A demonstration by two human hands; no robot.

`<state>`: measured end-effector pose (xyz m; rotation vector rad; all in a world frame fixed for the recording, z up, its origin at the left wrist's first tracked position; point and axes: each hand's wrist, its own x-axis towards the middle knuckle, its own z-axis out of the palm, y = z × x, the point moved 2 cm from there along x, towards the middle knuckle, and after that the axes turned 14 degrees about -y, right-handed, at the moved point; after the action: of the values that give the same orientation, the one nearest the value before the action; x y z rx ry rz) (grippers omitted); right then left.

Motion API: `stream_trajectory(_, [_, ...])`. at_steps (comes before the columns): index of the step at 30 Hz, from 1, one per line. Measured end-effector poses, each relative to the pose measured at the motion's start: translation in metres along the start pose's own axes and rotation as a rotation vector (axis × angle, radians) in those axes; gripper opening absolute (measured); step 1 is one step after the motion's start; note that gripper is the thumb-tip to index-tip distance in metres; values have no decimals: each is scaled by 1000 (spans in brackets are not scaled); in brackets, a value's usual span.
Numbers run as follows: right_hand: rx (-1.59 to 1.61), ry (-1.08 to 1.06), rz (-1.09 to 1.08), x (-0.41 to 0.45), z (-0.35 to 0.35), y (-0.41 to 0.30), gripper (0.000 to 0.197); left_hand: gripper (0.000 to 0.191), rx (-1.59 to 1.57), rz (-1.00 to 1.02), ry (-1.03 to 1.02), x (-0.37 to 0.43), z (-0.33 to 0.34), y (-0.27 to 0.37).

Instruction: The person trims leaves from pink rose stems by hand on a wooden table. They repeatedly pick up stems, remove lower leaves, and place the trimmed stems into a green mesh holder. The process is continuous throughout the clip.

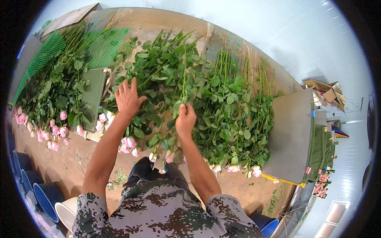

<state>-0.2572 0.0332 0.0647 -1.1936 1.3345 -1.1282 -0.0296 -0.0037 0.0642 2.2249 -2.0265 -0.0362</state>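
Note:
Long-stemmed pink roses lie in leafy heaps across the work table (166, 15), their blooms toward me at the near edge. My right hand (185, 119) pinches a rose stem (184, 86) between thumb and fingers, in the middle of the table. To the left, my left hand (128, 98) is spread over the leaves of the middle heap (148, 68), holding nothing that I can see. Pink rose blooms (128, 145) hang just below my left forearm. Right of my right hand lies another heap of roses (226, 104), stems pointing away.
Green plastic mesh (104, 47) lies beside a left heap of roses (59, 80). A grey board (290, 134) stands at the right end, with cardboard boxes (327, 92) beyond. Blue buckets (47, 197) and a white bucket (67, 209) are on the floor at lower left.

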Motion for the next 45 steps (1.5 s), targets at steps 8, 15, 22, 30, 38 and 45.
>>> stream_trajectory(8, [-84,74,119,-4,-13,3,30,49,51,66,-174,28,13,-15])
stream_trajectory(15, [-156,29,-36,91,11,-9,30,41,-88,15,-271,38,-11,-38])
stream_trajectory(22, [-240,-26,157,66,-8,12,30,35,-125,-36,-339,27,-36,-51])
stream_trajectory(30, [-270,103,49,166,-4,-6,30,29,-316,-16,-266,4,-75,-16])
stream_trajectory(38, [-226,124,31,41,-40,8,32,32,-840,-84,-204,-72,-50,-9])
stream_trajectory(45, [-282,-1,296,-36,-7,91,41,33,-1029,-190,-281,-116,-11,50])
